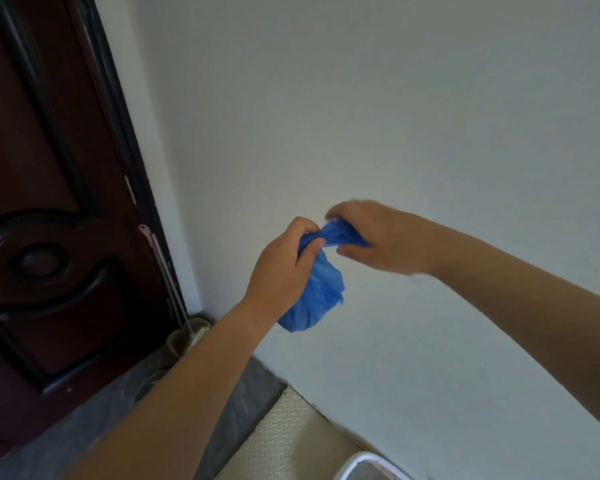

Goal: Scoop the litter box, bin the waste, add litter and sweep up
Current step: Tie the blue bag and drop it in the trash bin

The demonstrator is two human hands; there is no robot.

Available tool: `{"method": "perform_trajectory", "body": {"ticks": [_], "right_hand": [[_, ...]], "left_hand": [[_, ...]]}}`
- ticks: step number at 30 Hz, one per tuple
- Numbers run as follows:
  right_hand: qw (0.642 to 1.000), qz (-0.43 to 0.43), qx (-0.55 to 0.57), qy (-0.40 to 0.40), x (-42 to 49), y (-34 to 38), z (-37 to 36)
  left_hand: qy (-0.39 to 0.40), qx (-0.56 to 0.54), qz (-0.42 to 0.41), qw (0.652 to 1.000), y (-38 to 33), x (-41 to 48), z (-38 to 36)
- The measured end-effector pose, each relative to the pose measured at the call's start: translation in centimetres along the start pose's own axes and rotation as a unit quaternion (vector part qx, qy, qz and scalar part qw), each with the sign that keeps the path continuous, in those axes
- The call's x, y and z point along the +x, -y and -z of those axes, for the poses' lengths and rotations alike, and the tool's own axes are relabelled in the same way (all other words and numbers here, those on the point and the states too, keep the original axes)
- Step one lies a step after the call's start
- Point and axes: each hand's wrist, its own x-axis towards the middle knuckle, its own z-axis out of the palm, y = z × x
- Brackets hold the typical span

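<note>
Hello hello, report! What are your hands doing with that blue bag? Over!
Left hand grips blue bag at its neck. Right hand holds the bunched top. Bag hangs in the air; nothing blocking.

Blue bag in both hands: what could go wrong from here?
1. The blue bag hangs in the air, bunched at its neck between the left hand and right hand; if either grip slips, it could drop and spill onto the mat below.
2. The plastic looks thin and is pulled between the hands, so it might tear.
</note>
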Motion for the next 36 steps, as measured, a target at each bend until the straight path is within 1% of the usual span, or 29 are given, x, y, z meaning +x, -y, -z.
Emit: {"method": "perform_trajectory", "body": {"ticks": [1, 2, 3, 4, 5, 6, 8, 10, 12, 13, 15, 18, 19, 21, 23, 24, 25, 26, 28, 30, 31, 32, 33, 34, 35, 36], "right_hand": [[0.992, 0.051, -0.071, -0.09, -0.4, -0.1, -0.9], [0.969, 0.105, -0.129, -0.18, -1.0, 0.1, -1.7], [0.941, 0.151, -0.174, -0.249, -1.4, 0.3, -2.5], [0.914, 0.185, -0.217, -0.288, -1.8, 0.4, -3.4], [0.892, 0.202, -0.259, -0.31, -2.0, 0.3, -4.4], [0.88, 0.205, -0.289, -0.318, -1.9, 0.1, -5.1], [0.869, 0.197, -0.314, -0.327, -1.2, -0.7, -5.8], [0.857, 0.201, -0.318, -0.352, -0.2, -1.5, -5.7], [0.855, 0.225, -0.284, -0.371, 0.5, -2.0, -5.5], [0.858, 0.24, -0.262, -0.371, 0.8, -2.2, -5.5], [0.877, 0.262, -0.216, -0.339, 1.2, -2.1, -5.6], [0.926, 0.241, -0.153, -0.247, 1.3, -1.4, -5.3], [0.941, 0.223, -0.135, -0.215, 1.3, -1.1, -5.3], [0.971, 0.16, -0.092, -0.155, 1.2, -0.1, -5.3], [0.99, 0.089, -0.038, -0.107, 1.2, 0.8, -5.6], [0.995, 0.057, 0.01, -0.085, 1.2, 1.2, -5.7], [0.994, 0.023, 0.082, -0.065, 1.2, 1.6, -5.8], [0.984, -0.01, 0.171, -0.053, 1.3, 1.9, -5.9], [0.935, -0.055, 0.347, -0.047, 1.5, 2.5, -6.0], [0.885, -0.083, 0.456, -0.039, 1.8, 2.7, -6.4], [0.879, -0.093, 0.467, -0.033, 1.9, 2.9, -6.7], [0.889, -0.095, 0.447, -0.035, 2.1, 3.0, -7.0], [0.91, -0.086, 0.401, -0.057, 2.1, 3.0, -7.5], [0.929, -0.061, 0.353, -0.092, 1.9, 3.0, -7.9], [0.944, -0.02, 0.296, -0.147, 1.5, 2.9, -8.3], [0.952, 0.037, 0.228, -0.203, 1.2, 2.7, -8.5]], "left_hand": [[-0.012, -0.036, 0.038, 0.999, 0.3, 0.1, 0.3], [-0.017, -0.071, 0.073, 0.995, 0.6, 0.3, 0.5], [-0.014, -0.107, 0.104, 0.989, 0.7, 0.3, 0.7], [-0.005, -0.141, 0.127, 0.982, 0.8, 0.3, 0.8], [0.009, -0.172, 0.146, 0.974, 0.7, 0.2, 0.9], [0.023, -0.2, 0.157, 0.967, 0.5, 0.1, 0.9], [0.061, -0.249, 0.164, 0.953, 0.0, -0.1, 0.8], [0.098, -0.273, 0.163, 0.943, -0.2, -0.3, 0.8], [0.127, -0.284, 0.165, 0.936, -0.4, -0.5, 1.1], [0.137, -0.286, 0.167, 0.934, -0.4, -0.6, 1.2], [0.141, -0.261, 0.172, 0.939, -0.3, -0.8, 1.4], [0.104, -0.198, 0.17, 0.96, 0.4, -1.4, 1.2], [0.086, -0.175, 0.157, 0.968, 0.8, -1.7, 1.1], [0.048, -0.114, 0.112, 0.986, 1.3, -2.3, 1.0], [0.018, -0.043, 0.065, 0.997, 1.7, -2.7, 1.0], [0.009, -0.008, 0.044, 0.999, 1.9, -2.8, 1.1], [0.002, 0.027, 0.024, 0.999, 2.0, -2.9, 1.1], [-0.005, 0.058, 0.004, 0.998, 2.2, -3.0, 1.1], [-0.028, 0.097, -0.032, 0.994, 2.4, -3.1, 1.1], [-0.05, 0.108, -0.054, 0.991, 2.7, -2.9, 1.2], [-0.057, 0.106, -0.051, 0.991, 2.8, -2.8, 1.2], [-0.061, 0.099, -0.035, 0.993, 2.8, -2.6, 1.3], [-0.065, 0.088, -0.012, 0.994, 2.9, -2.4, 1.4], [-0.068, 0.073, 0.012, 0.995, 3.0, -2.3, 1.5], [-0.068, 0.053, 0.034, 0.996, 3.1, -2.2, 1.6], [-0.068, 0.029, 0.055, 0.996, 3.2, -2.1, 1.6]]}}
